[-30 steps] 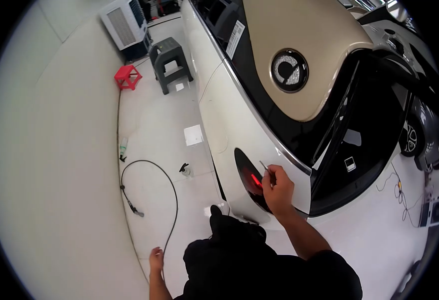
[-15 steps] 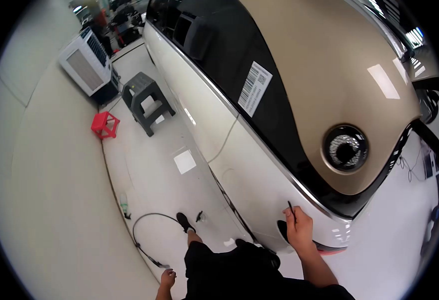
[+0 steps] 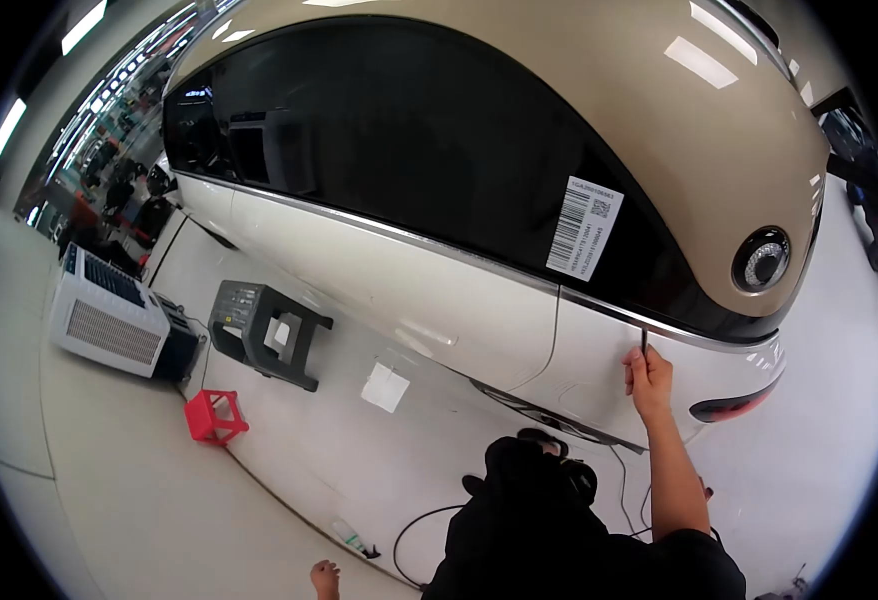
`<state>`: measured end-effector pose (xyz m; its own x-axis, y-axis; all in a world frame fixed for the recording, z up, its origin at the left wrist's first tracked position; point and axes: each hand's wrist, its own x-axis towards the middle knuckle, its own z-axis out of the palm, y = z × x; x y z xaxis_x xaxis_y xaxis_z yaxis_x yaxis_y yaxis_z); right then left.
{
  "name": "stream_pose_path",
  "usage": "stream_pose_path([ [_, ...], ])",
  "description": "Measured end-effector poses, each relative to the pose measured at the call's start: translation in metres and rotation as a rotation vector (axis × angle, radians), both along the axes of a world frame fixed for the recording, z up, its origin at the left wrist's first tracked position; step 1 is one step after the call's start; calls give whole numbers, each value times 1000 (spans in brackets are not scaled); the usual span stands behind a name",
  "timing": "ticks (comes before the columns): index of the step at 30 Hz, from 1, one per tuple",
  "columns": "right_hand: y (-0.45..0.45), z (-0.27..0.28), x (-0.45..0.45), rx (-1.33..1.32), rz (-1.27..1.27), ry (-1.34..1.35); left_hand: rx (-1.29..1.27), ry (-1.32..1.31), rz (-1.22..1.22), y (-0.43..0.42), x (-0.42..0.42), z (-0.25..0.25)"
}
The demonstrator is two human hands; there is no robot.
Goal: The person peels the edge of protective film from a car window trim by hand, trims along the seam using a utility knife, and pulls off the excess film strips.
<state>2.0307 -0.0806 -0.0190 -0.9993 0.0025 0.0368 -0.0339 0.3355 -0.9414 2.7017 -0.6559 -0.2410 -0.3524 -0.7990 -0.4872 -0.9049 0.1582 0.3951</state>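
My right hand [image 3: 651, 380] is closed around a thin, dark, pen-like stick [image 3: 645, 342]. The stick's upper end is at the bright trim strip [image 3: 694, 338] below the dark glass; whether it touches is hard to tell. Behind the hand is the white lower body of a car [image 3: 599, 345]. A white barcode label [image 3: 584, 230] is stuck on the dark glass, up and to the left of the hand. Low in the view, my left hand [image 3: 326, 577] hangs away from the car with curled fingers, and no object shows in it.
Along the left stand a white air cooler [image 3: 109, 325], a grey step stool [image 3: 259, 330] and a small red stool [image 3: 216, 416]. A bottle [image 3: 348, 533] and a black hose [image 3: 409, 530] lie on the floor. The round lamp [image 3: 762, 260] is at the car's right end.
The view has swung, showing more of the car's side. My right hand has risen to the trim strip, still holding the stick. My left hand remains low, with its fingers curled.
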Motion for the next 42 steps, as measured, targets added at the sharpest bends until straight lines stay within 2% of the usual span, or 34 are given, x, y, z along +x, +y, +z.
stream_pose_path([
  [4,-1,-4,6,5,-84,26,69,136,124,-40,-97,50],
  [7,-4,-2,9,40,-153,20,218,313,22,-49,-146,18],
  [8,-5,-1,10,33,-165,24,363,324,201,-30,-189,25],
  [9,-6,-1,11,27,-179,30,378,146,30,-24,-216,19],
  [11,-7,-1,13,30,-220,45,447,133,-169,-13,-251,-12],
  [13,-9,-7,10,8,-253,102,545,-95,-458,-12,-299,-16],
  [14,-12,0,5,-24,-302,109,645,38,-621,-30,-303,-37],
  [15,-25,8,10,-61,-382,80,826,-75,-639,-45,-375,32],
  [17,-25,-1,6,-58,-445,106,697,-264,-919,-77,-435,46],
  [19,-26,1,5,-46,-490,77,492,-148,-1067,-123,-492,60],
  [21,-32,0,4,-48,-539,102,356,-75,-861,-184,-529,44],
  [23,-37,-10,4,-23,-584,199,111,-140,-926,-209,-577,66],
  [25,-58,-3,-3,-110,-736,192,119,-266,-1133,-247,-600,56],
  [27,-80,-9,-9,-132,-890,269,250,-323,-1113,-273,-612,38],
  [29,-114,-7,-24,-130,-1179,318,310,-274,-1192,-276,-624,33],
  [31,-149,-3,-35,-180,-1289,391,334,-217,-1267,-267,-634,34],
  [32,-165,-1,-37,-216,-1291,393,253,-46,-1517,-274,-634,25],
  [33,-181,1,-41,-265,-1306,407,381,-194,-1263,-247,-644,54],
  [35,-211,10,-47,-216,-1276,395,427,-167,-1260,-223,-658,98],
  [39,-251,30,-66,-192,-1170,553,495,-145,-1229,-258,-658,97],
  [42,-286,64,-88,-261,-1033,641,361,-169,-1312,-317,-657,75],
])
